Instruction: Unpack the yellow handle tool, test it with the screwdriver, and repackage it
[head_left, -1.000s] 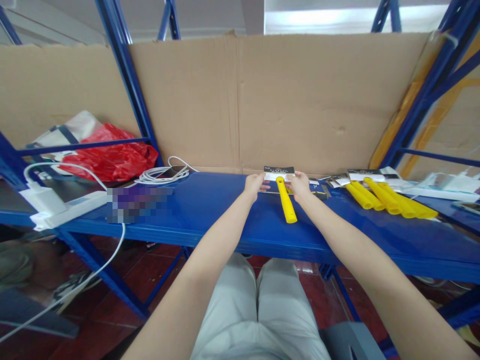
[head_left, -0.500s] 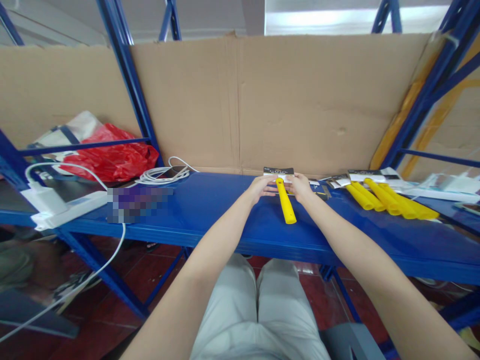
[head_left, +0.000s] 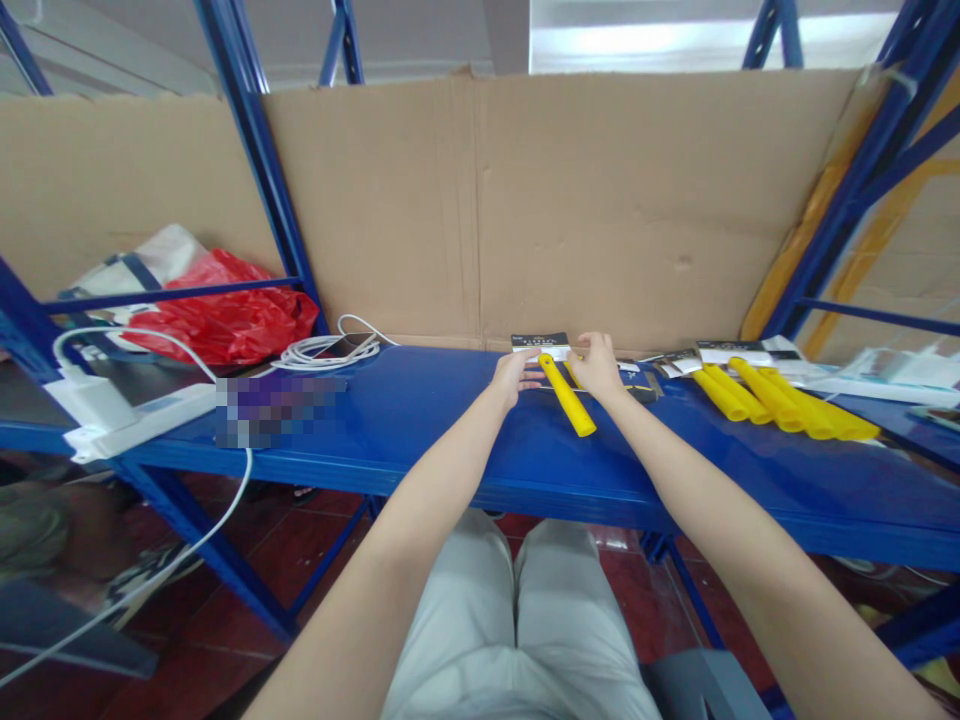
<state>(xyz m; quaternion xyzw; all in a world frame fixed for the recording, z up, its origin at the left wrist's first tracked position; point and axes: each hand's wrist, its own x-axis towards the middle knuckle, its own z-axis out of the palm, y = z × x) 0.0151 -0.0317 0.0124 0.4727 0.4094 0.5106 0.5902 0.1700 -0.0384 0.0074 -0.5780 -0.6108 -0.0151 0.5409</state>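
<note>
Nearest, the front edge of the bench [head_left: 420,420] crosses above the person's knees, and a strip of bare blue top lies between it and the yellow handle [head_left: 568,397]. That handle sits right of the bench's middle, slanted, its free end toward the front edge and a little right, its other end at a black-and-white card [head_left: 540,345]. The left hand [head_left: 514,378] has a narrow grip on the card's left end, fingers spread below it, probably to steady the piece while leaving the handle's length uncovered. The right hand [head_left: 600,370] is bent beside the card's right end; whether its grip is on anything I cannot tell. A dark packet [head_left: 637,381] lies just beyond its wrist side, limiting room there. Toward the right end, more handles [head_left: 780,398] lie side by side, ends toward the front edge, seemingly so they stay together. At the left front corner is a power strip [head_left: 157,412], with a coiled cable [head_left: 326,352] farther back; between cable and left hand the top offers wide room. Cardboard [head_left: 480,210] stands along the far edge, closing off movement that way.
</note>
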